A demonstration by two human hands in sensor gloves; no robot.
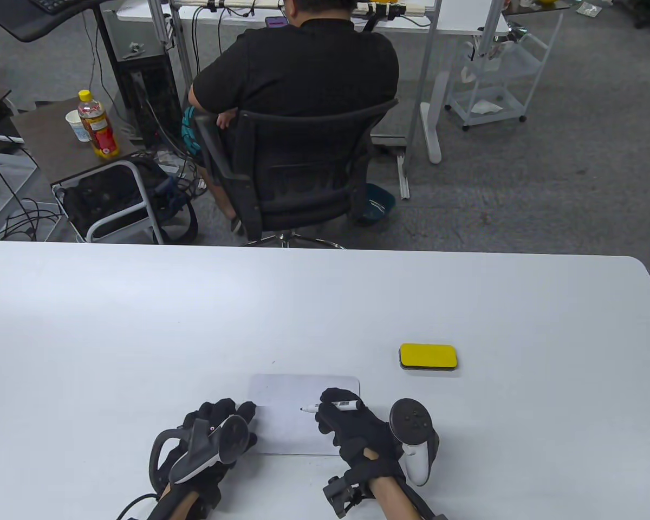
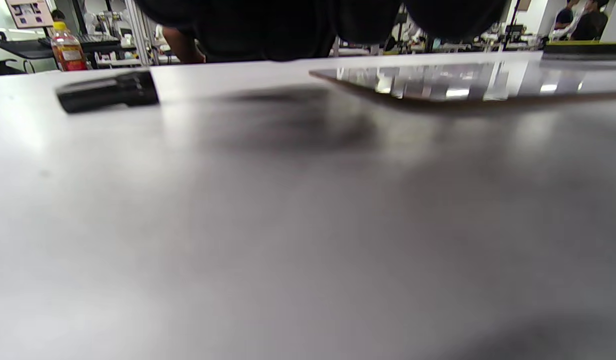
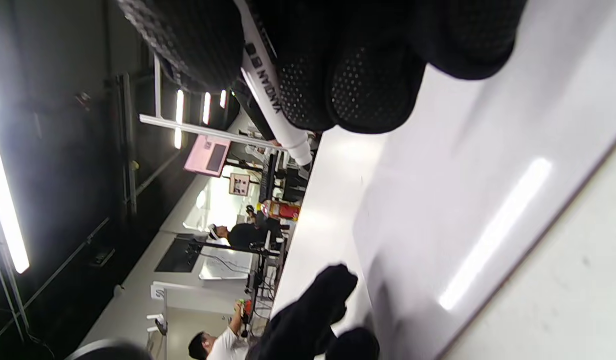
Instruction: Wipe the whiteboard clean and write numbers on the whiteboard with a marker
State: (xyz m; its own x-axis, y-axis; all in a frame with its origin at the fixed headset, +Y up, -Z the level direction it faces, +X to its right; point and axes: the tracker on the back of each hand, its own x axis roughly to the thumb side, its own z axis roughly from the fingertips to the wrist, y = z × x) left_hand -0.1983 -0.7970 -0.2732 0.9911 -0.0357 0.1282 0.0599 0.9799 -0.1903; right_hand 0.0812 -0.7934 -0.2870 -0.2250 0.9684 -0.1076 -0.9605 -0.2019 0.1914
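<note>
Right hand grip: fingers curled around a white marker, pinching the barrel near its front; the dark tip points toward 9 o'clock and sits over the whiteboard, contact not discernible. In the right wrist view the marker barrel runs between the gloved fingertips, printed lettering visible, cap off. The whiteboard lies flat on the white bench, near its front edge, surface blank apart from faint specks. Left hand at the board's 9 o'clock side, fingertips resting on the board's left edge; grasping nothing, fingers loosely bent. A tracker is strapped to the back of each hand. Yellow eraser lies on the bench at roughly 2 o'clock from the board, apart from it. Left wrist view shows a small black object, possibly the marker cap, lying on the bench. Beyond the bench at 12 o'clock, a person in a black shirt sits in an office chair, back turned.
</note>
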